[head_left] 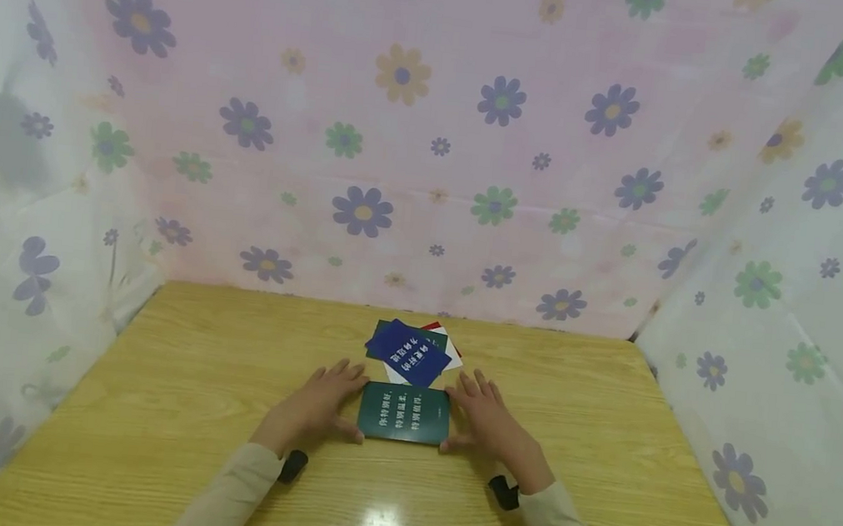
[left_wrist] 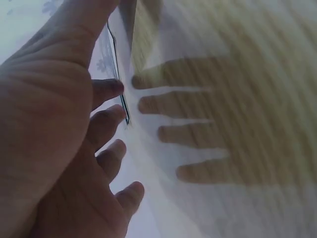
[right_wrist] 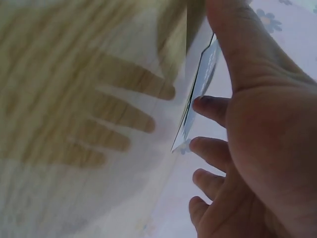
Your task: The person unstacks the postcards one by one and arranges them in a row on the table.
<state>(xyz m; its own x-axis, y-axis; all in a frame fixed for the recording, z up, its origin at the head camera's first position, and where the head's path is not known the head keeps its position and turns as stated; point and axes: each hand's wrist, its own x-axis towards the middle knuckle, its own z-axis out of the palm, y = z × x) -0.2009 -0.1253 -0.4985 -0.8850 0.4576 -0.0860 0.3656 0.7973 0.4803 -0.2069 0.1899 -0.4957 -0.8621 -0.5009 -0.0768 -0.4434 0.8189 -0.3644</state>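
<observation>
A thin dark green notebook point(head_left: 404, 413) with white lettering lies at the middle of the table, between both hands. My left hand point(head_left: 314, 408) holds its left end, thumb at the near corner and fingers toward the far corner. The right hand point(head_left: 486, 423) grips the right end in the same manner. In the left wrist view, the notebook's thin edge point(left_wrist: 125, 106) shows at the fingertips. In the right wrist view its edge point(right_wrist: 190, 101) slants away from the table toward the thumb. Just beyond lies a blue notebook point(head_left: 413, 354) on top of a fanned pile.
Under the blue notebook, parts of a green notebook point(head_left: 384, 327), white sheets and a red edge show. The glossy wooden table point(head_left: 193, 377) reflects the hands. Flower-patterned curtains point(head_left: 438, 156) stand behind it and at both sides. Black straps sit at both wrists.
</observation>
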